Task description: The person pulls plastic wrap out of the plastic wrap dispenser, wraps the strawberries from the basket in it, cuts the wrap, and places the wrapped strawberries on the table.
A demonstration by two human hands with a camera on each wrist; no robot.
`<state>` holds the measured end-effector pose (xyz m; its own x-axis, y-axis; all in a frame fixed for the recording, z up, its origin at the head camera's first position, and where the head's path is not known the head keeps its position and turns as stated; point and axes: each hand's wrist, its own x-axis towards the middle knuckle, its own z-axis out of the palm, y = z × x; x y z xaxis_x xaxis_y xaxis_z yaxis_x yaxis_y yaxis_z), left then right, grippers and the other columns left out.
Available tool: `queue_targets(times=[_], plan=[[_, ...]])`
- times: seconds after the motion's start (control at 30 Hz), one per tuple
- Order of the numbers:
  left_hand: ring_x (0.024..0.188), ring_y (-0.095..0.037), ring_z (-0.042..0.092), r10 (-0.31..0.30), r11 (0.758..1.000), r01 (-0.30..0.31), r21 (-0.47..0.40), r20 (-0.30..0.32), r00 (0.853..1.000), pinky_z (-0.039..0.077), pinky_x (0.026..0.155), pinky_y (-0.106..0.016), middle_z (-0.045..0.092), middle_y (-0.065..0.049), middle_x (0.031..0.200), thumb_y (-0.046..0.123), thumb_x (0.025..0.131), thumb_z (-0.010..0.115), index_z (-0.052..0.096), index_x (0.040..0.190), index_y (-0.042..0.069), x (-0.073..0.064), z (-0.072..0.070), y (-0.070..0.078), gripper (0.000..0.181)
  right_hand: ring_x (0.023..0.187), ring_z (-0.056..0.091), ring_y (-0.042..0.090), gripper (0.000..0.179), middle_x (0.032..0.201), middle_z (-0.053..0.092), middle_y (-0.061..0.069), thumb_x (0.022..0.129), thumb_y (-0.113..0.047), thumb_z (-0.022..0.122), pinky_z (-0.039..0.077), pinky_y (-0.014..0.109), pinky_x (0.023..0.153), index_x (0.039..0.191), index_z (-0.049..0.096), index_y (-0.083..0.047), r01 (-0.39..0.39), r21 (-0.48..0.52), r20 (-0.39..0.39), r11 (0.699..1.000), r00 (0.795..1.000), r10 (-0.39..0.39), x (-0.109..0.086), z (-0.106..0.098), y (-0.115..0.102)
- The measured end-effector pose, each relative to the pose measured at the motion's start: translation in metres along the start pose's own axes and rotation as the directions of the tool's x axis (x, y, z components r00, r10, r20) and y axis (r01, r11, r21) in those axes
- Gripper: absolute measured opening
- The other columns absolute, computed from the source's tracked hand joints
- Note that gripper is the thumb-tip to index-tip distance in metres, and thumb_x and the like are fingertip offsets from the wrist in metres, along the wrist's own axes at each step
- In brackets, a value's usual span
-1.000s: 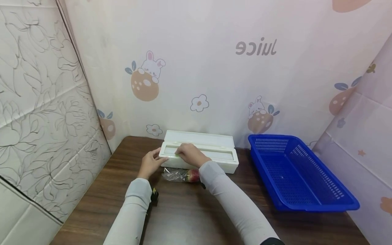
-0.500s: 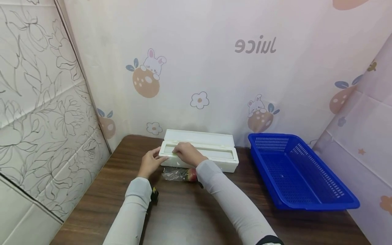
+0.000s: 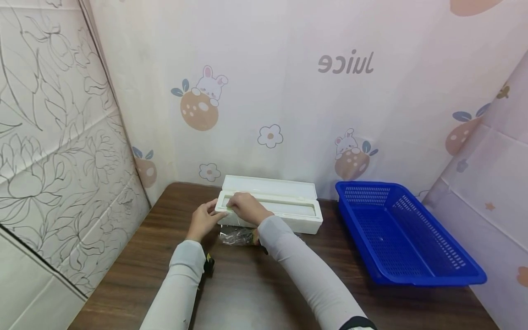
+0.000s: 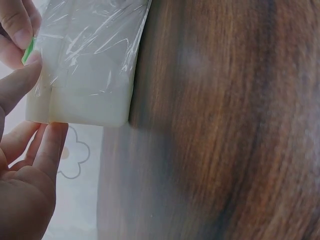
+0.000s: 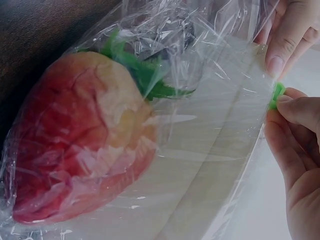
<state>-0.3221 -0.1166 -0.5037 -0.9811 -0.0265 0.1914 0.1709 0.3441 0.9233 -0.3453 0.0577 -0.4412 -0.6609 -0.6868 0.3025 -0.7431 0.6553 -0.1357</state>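
A white cling film box (image 3: 294,223) lies with its lid (image 3: 270,187) raised at the back. My left hand (image 3: 203,220) grips its left end, thumb on the near edge and fingers against the end wall. Over the box's left part, my right hand (image 3: 249,210) pinches a small green slide cutter (image 5: 276,96) at the edge, close to the left thumb. Clear film (image 3: 236,236) hangs down the front. Under the film in the right wrist view is a red and yellow fruit (image 5: 82,142) with green leaves; my right forearm mostly hides it in the head view.
A blue plastic basket (image 3: 373,263) stands on the right of the brown wooden table (image 3: 136,266). Patterned white sheeting (image 3: 305,101) rises right behind the box and at both sides.
My right hand has slid left along the box with the green slide cutter, toward the left hand. Its forearm now covers more of the fruit. The left hand keeps its place.
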Motion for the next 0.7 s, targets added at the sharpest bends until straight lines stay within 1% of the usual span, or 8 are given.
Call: queue_targets(times=[0.13, 0.33, 0.57, 0.7], plan=[[0.106, -0.021, 0.058, 0.005, 1.000, -0.005, 0.018, -0.008, 1.000, 0.052, 0.087, -0.034, 0.059, -0.018, 0.122, 0.026, 0.078, 0.076, 0.050, 0.132, 0.004, 0.000, 0.001, 0.001, 0.064, 0.090, 0.059, 0.009, 0.018, 0.095, 0.069, 0.000, 0.092, -0.009, 0.056, 0.052, 0.024, 0.083, 0.100, 0.072, -0.011, 0.003, 0.022, 0.011, 1.000, 1.000, -0.003, 0.002, 0.000, -0.001], [0.107, -0.020, 0.057, 0.009, 0.999, -0.009, 0.031, 0.005, 1.000, 0.052, 0.088, -0.035, 0.058, -0.016, 0.124, 0.027, 0.079, 0.075, 0.049, 0.134, 0.006, -0.001, -0.001, 0.004, 0.065, 0.087, 0.059, 0.009, 0.018, 0.094, 0.068, 0.001, 0.093, -0.011, 0.055, 0.053, 0.025, 0.080, 0.100, 0.072, -0.011, 0.021, 0.014, 0.018, 1.000, 1.000, -0.021, 0.009, 0.000, -0.004], [0.108, -0.021, 0.057, 0.006, 0.999, -0.007, 0.032, 0.012, 1.000, 0.052, 0.089, -0.034, 0.057, -0.016, 0.125, 0.028, 0.079, 0.075, 0.048, 0.134, 0.005, 0.001, -0.002, 0.004, 0.065, 0.090, 0.059, 0.011, 0.018, 0.096, 0.069, 0.002, 0.093, -0.012, 0.056, 0.052, 0.026, 0.084, 0.101, 0.072, -0.011, 0.004, 0.011, 0.024, 1.000, 1.000, -0.005, 0.012, 0.002, -0.003], [0.107, -0.021, 0.057, 0.006, 1.000, -0.006, 0.016, 0.016, 1.000, 0.052, 0.088, -0.034, 0.057, -0.017, 0.125, 0.027, 0.078, 0.075, 0.048, 0.134, 0.004, 0.002, -0.002, 0.005, 0.066, 0.089, 0.059, 0.010, 0.017, 0.094, 0.069, 0.001, 0.092, -0.011, 0.057, 0.052, 0.025, 0.084, 0.099, 0.072, -0.012, 0.017, 0.016, 0.009, 1.000, 1.000, -0.017, 0.014, 0.003, -0.002]])
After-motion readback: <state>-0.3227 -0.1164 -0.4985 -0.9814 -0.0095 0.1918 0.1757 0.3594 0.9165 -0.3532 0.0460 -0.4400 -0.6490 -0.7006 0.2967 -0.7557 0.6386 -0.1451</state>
